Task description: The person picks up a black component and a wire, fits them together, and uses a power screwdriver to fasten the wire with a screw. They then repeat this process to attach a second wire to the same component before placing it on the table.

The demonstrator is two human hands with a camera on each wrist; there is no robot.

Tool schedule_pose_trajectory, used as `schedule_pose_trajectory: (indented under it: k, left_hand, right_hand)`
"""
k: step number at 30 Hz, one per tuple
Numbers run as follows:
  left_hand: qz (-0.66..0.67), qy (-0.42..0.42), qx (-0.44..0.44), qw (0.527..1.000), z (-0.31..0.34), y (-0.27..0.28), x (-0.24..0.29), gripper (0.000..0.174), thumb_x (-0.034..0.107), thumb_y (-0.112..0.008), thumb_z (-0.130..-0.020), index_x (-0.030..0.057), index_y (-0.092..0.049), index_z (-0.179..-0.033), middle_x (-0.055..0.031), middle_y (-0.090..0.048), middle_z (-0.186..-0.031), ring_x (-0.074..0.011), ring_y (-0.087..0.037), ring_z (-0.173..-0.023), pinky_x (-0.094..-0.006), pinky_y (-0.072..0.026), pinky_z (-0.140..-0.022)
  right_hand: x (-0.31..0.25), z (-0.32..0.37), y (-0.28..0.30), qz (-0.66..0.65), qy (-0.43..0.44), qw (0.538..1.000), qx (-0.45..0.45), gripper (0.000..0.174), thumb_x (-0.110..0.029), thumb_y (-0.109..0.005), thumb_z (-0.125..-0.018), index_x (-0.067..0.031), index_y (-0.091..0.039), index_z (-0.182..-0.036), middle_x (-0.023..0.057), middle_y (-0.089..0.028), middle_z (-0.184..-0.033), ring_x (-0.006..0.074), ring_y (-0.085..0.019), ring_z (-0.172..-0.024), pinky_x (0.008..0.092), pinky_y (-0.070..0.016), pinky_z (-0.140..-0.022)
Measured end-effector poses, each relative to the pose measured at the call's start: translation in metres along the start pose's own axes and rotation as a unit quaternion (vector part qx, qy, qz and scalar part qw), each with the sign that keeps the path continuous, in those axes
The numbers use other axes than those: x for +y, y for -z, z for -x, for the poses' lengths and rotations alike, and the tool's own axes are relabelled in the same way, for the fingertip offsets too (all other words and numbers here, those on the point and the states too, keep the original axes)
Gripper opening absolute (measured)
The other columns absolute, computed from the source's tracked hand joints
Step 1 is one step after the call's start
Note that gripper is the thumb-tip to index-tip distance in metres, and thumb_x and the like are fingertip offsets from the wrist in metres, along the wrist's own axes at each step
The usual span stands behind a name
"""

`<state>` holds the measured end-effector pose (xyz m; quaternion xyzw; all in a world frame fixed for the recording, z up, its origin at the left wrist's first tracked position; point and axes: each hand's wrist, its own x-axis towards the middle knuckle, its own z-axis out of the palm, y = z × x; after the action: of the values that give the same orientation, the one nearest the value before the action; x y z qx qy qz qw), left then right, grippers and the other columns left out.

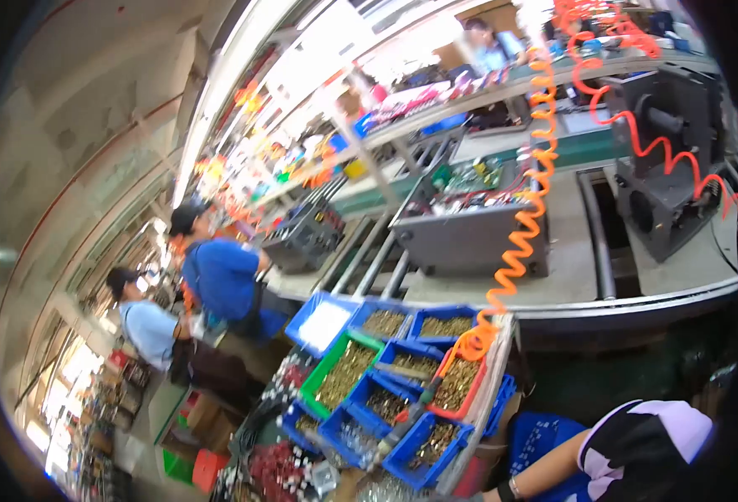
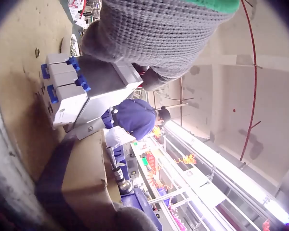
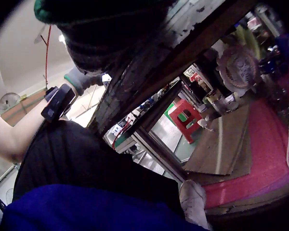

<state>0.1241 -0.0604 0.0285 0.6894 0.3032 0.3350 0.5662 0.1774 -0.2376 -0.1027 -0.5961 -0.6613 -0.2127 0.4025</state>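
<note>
In the left wrist view my left hand (image 2: 164, 38) wears a grey knitted glove with a green cuff. Its fingers overlap a white block with blue tabs (image 2: 67, 91) beside a cardboard box (image 2: 82, 178); what they grip, I cannot tell. My right hand (image 3: 111, 38), in a dark-looking glove with a green cuff, is close to the worn bench edge (image 3: 183, 36); its fingers are hidden. A bare forearm (image 1: 549, 468) with a black wrist strap enters the head view low, near blue bins of metal hardware (image 1: 427, 443).
An orange coiled hose (image 1: 523, 234) hangs down to a dark tool lying across the bins. Behind are a roller line and a grey cabinet (image 1: 469, 238) with wiring. Two people in blue (image 1: 227, 276) stand at left. A red stool (image 3: 184, 120) stands below the bench.
</note>
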Motion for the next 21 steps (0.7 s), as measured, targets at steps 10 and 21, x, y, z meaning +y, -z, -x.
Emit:
schedule_pose_trajectory:
  k: [10, 21]
  left_hand:
    - [0.023, 0.012, 0.038, 0.999, 0.021, 0.075, -0.045, 0.025, 0.01, -0.057, -0.096, -0.004, -0.064, -0.115, -0.0104, -0.071, -0.095, -0.0152, -0.065, -0.084, -0.0288, -0.0516, -0.076]
    - [0.165, -0.008, 0.061, 0.984, 0.026, 0.085, -0.032, 0.022, 0.011, -0.057, -0.098, -0.0015, -0.063, -0.115, -0.0112, -0.068, -0.095, -0.0206, -0.067, -0.087, -0.0385, -0.0576, -0.084]
  right_hand:
    - [-0.003, -0.023, 0.007, -0.015, -0.027, 0.998, -0.058, 0.039, -0.032, -0.067, -0.083, -0.0154, -0.063, -0.118, 0.0017, -0.064, -0.115, 0.0183, -0.059, -0.109, 0.0412, -0.0378, -0.103]
    - [-0.026, -0.05, 0.03, -0.048, -0.149, 0.978, -0.136, 0.049, -0.029, -0.073, -0.076, -0.0181, -0.061, -0.123, 0.0031, -0.063, -0.118, 0.023, -0.057, -0.114, 0.0446, -0.0365, -0.104]
